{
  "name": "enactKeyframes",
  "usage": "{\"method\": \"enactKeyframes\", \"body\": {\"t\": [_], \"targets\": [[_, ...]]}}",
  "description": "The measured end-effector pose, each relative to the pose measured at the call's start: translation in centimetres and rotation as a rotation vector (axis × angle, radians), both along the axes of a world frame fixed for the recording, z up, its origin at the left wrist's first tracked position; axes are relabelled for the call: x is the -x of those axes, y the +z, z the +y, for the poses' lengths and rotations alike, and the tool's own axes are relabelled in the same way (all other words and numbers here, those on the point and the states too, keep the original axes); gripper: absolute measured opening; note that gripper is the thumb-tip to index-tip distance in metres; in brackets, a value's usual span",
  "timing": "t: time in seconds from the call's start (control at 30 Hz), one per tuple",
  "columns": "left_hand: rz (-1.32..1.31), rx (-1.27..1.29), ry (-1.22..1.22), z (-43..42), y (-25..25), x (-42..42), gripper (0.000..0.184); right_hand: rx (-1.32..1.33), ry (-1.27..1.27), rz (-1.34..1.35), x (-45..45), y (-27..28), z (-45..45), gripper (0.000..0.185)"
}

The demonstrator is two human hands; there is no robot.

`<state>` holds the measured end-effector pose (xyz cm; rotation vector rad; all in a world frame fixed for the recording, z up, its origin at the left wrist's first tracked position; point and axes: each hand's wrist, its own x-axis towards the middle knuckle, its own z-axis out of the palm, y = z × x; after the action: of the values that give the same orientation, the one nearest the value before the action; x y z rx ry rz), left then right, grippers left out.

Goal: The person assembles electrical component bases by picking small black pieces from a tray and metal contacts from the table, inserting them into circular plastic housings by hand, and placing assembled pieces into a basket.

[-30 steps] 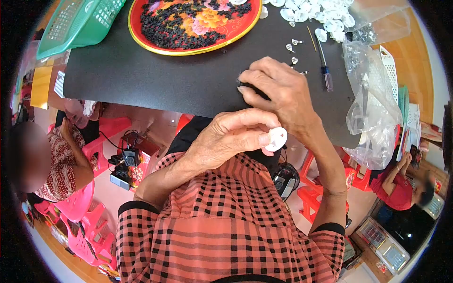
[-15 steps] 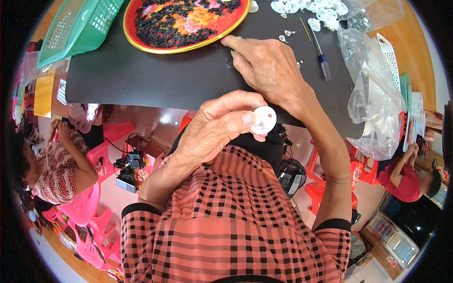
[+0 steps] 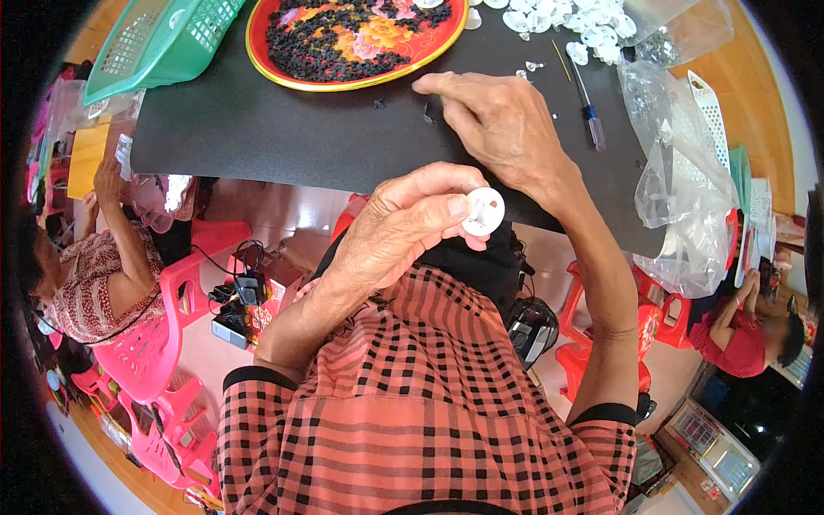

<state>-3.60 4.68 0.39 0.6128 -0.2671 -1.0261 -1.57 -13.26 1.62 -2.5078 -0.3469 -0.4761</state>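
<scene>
My left hand (image 3: 403, 219) pinches a small white plastic disc (image 3: 485, 211) between thumb and fingers, over the near edge of the table. The disc's face is turned up, and a small reddish-brown spot or opening shows in it. Above the black tabletop my right hand (image 3: 506, 129) reaches out with its index finger stretched and the thumb apart from it; nothing shows between them. Its fingertip is near the rim of a red round tray (image 3: 343, 84) with a flower print and yellow edge. Many tiny black pieces (image 3: 300, 56) are scattered in the tray.
White discs (image 3: 592, 30) lie heaped at the far right, beside a screwdriver (image 3: 594, 124) and a thin brass-coloured rod (image 3: 560, 60). Clear plastic bags (image 3: 678, 180) hang over the right edge. A green basket (image 3: 154, 51) stands far left. People sit at both sides.
My right hand's fingertip has drawn back slightly from the tray rim. My left hand still holds the disc, tilted a little differently. The view has shifted, and the person at left has raised an arm.
</scene>
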Motion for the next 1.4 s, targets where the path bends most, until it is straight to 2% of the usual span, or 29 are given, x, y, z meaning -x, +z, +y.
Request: {"method": "enactKeyframes", "body": {"t": [0.43, 0.6, 0.83, 1.17, 1.23, 1.4], "targets": [[0.028, -0.012, -0.009, -0.1, 0.0, 0.1, 0.027, -0.049, -0.015, 0.098, 2.3, 0.8, 0.1, 0.016], [0.033, -0.024, -0.014, -0.2, 0.4, -0.1, 0.026, 0.052, -0.009, 0.129, 1.4, 0.7, 0.6, 0.019], [0.029, 0.004, 0.006, 0.4, 0.5, -0.4, 0.027, -0.076, 0.031, 0.003, 0.7, 0.2, 1.3, 0.020], [0.029, 0.014, 0.047, 1.8, 1.3, -0.6, 0.027, 0.145, 0.060, -0.117, -0.3, 0.8, 2.1, 0.017], [-0.001, -0.019, 0.017, 2.2, 1.4, -0.8, 0.036, 0.151, 0.080, -0.084, -0.7, 0.8, 2.7, 0.015], [0.021, 0.018, 0.072, 2.6, 1.4, -1.1, 0.028, 0.217, 0.096, -0.053, -1.6, 0.6, 3.5, 0.014]]}}
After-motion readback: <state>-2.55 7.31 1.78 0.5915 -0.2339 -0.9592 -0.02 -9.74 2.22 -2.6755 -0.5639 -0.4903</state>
